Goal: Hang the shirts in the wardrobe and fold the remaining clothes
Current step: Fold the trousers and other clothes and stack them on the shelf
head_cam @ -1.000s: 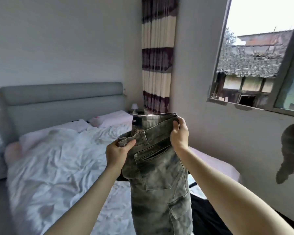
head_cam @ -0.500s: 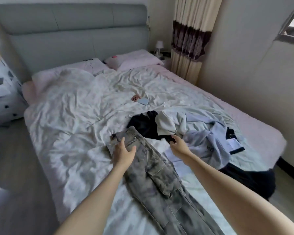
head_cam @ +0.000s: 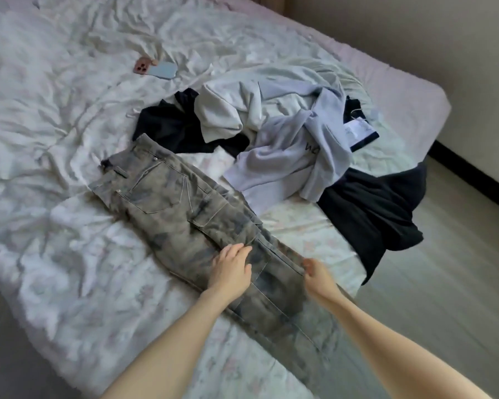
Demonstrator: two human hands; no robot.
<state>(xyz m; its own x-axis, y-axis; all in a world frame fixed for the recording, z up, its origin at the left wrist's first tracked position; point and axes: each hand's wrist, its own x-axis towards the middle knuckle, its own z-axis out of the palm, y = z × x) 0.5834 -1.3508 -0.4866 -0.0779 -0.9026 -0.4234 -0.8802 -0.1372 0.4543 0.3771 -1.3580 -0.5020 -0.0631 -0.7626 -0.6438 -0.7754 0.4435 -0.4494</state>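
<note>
- Now the camouflage trousers lie flat along the bed, legs stacked 1 over the other, waistband toward the far end, probably to make a clean fold possible.
- Left hand rests on the thigh part with its fingers spread fairly straight, seemingly pinning the cloth.
- Right hand pinches the near-side seam, fingers curled on the edge, likely tugging out slack.
- Unsorted pile of pale and dark garments sits just beyond the trousers, touching the waistband corner.
- Phone lies well apart, up the bed.
</note>
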